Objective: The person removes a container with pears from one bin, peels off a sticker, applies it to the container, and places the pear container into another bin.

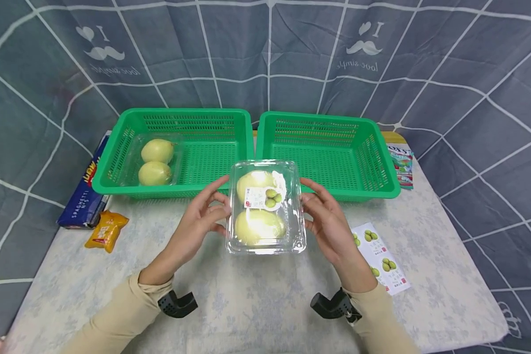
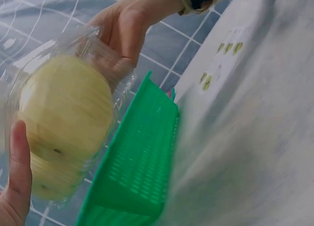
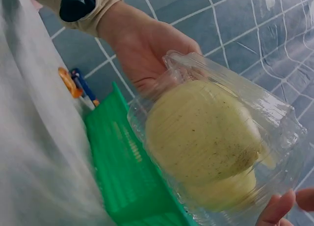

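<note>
A clear plastic clamshell box (image 1: 294, 231) with two pale yellow-green fruits inside is held up above the table, in front of the baskets. A white label (image 1: 254, 197) printed with green fruits lies on its lid. My left hand (image 1: 199, 221) grips the box's left side, and my right hand (image 1: 329, 226) grips the right side. In the left wrist view one fruit (image 2: 66, 105) shows large through the plastic. From the right wrist, the fruit (image 3: 203, 130) has small dark specks near one end.
Behind the box stand a left green basket (image 1: 212, 189) holding another clear box of fruits (image 1: 156, 173), and a right green basket (image 1: 327, 192). A label sheet (image 1: 387, 268) lies at right. On the left are a spaghetti box (image 1: 81, 204) and an orange packet (image 1: 107, 231); a colourful packet (image 1: 402, 167) sits far right.
</note>
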Available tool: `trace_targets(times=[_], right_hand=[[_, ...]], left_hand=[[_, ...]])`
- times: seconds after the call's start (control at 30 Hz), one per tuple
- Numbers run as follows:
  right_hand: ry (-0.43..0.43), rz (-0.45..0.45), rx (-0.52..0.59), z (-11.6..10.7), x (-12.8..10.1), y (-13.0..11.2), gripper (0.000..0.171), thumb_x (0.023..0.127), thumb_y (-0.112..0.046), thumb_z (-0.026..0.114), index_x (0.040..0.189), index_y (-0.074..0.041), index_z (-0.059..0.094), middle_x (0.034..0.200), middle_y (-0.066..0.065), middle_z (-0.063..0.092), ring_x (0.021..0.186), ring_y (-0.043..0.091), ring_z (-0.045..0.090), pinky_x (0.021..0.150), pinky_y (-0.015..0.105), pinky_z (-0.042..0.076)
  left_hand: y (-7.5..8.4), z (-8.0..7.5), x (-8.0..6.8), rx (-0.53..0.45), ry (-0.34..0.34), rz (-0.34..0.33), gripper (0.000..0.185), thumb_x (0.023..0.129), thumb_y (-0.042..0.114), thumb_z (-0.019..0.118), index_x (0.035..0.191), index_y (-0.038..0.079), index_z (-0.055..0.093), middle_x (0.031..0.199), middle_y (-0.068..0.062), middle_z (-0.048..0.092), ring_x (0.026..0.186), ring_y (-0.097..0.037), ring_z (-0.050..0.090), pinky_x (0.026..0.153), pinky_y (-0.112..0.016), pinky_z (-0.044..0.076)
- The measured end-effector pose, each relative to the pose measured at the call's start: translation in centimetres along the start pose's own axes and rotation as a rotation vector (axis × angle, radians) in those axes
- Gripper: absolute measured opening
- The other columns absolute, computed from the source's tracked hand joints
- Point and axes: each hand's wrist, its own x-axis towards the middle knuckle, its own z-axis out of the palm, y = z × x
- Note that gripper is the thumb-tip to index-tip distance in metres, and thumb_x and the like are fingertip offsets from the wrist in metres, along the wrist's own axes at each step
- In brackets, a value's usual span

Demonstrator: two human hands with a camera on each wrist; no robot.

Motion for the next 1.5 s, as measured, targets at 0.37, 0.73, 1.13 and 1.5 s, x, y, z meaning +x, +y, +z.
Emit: trace_targets(times=[0.37,0.73,1.13,1.5], right_hand=[[0.006,-0.010,-0.026,-2.4,6.3,-4.2,0.052,0.103,-0.020,0.055,0.153,-0.019,0.040,0.115,-0.008,0.045,0.091,0.009,0.047,0.070,0.020,0.040],[0.165,0.095,-0.152,-5.8,13.8,-4.9,0.060,0.101,-0.022,0.061,0.155,-0.014,0.037,0.125,-0.010,0.052,0.098,0.010,0.046,0.084,0.026,0.037],[0.115,0.188,-0.661,-7.1,16.3,-2.7,0.061,0.106,-0.021,0.050,0.159,-0.003,0.026,0.162,0.022,0.029,0.146,0.039,0.037,0.115,0.051,0.041],[0.104,0.009,-1.276,-4.6,14.6,-4.0,0.065,0.106,-0.025,0.048,0.157,0.005,0.023,0.159,0.034,0.025,0.148,0.050,0.026,0.119,0.061,0.032]], left_hand=[[3.1,1.3,7.8,0.084,0.021,-0.052,0.071,0.097,0.014,0.064,0.159,0.017,0.029,0.109,-0.002,0.056,0.080,-0.009,0.064,0.069,-0.032,0.062],[2.3,4.1,16.7,0.474,-0.033,-0.221,0.075,0.100,0.030,0.060,0.161,0.013,0.021,0.136,-0.015,0.058,0.099,-0.027,0.072,0.099,-0.043,0.055],[0.3,6.6,20.4,0.678,-0.336,-0.327,0.066,0.103,0.029,0.052,0.156,-0.001,0.026,0.150,-0.018,0.044,0.082,-0.017,0.041,0.080,-0.034,0.038],[3.2,1.2,18.2,0.253,-0.257,-0.370,0.073,0.105,0.029,0.051,0.163,0.010,0.010,0.169,-0.011,0.019,0.154,-0.032,0.027,0.124,-0.045,0.032]])
